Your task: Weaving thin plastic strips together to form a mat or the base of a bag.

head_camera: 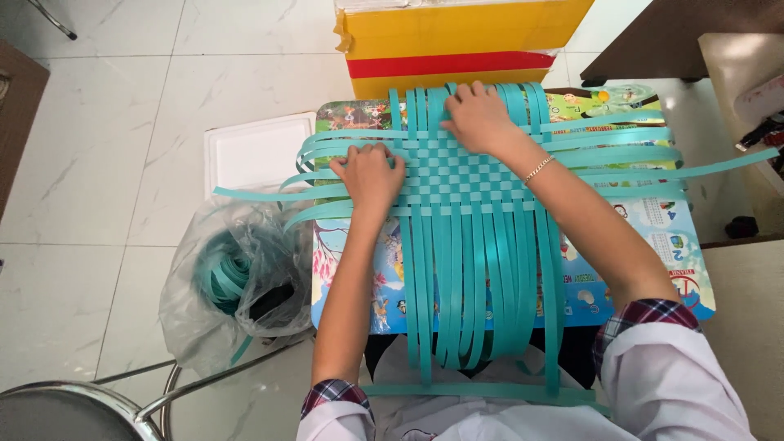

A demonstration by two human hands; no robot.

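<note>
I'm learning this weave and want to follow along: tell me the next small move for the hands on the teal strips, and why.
Probably slide the top crosswise strip down snug against the woven teal plastic strip mat. The right hand presses the mat's far edge, where the upright strips still run loose, and the left hand pins the left edge, so the mat is held steady on the small colourful printed table.

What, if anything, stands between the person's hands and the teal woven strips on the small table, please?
Nothing visible does: the left hand and the right hand both rest directly on the woven teal strips.
</note>
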